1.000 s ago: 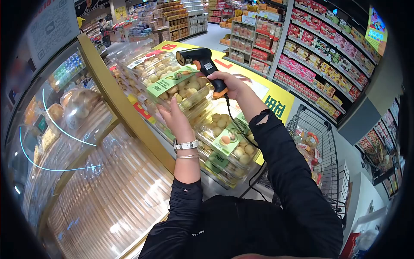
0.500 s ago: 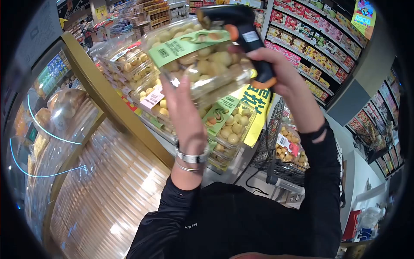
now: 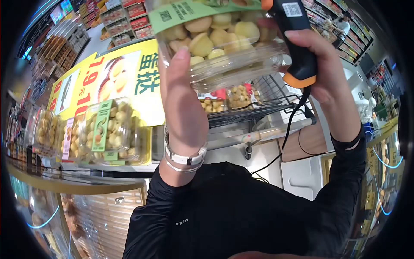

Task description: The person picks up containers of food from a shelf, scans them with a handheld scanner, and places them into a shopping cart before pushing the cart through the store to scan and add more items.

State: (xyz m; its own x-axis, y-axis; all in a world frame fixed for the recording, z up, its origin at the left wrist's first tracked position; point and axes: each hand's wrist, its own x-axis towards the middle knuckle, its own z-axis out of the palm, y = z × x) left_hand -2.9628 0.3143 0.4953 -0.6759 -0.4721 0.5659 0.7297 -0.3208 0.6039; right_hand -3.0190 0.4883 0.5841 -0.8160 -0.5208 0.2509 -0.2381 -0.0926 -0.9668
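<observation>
A: Report left hand [image 3: 181, 103].

B: Closed about the near side of the clear plastic box [image 3: 228, 47]; fingers laid flat up its wall, thumb hidden behind. Box raised close to the camera, above chest level, packed with small pale round pastries and banded on top by a green label [image 3: 189, 11].

A: Report right hand [image 3: 325, 64].

B: Wrapped fully around the grip of the black handheld scanner [image 3: 301, 62], orange at the base, with a cable [image 3: 286, 134] hanging below. Scanner set against the right end of the box; touching or just beside, cannot tell which. Scanner head partly cut off by the upper frame edge, so aim and trigger not verifiable.

A: State box position relative to stock.

B: Well apart from the stacked boxes [image 3: 108, 134] on the display at left, below the yellow sign [image 3: 125, 73]. Held above the wire cart [image 3: 276, 93], not inside it. Similar packs [image 3: 233, 97] lying in the cart.

A: Estimate progress.

B: Judged about midway. Pick-up complete; box presented to the scanner. Reading not confirmed by anything visible. Set-down outstanding.
</observation>
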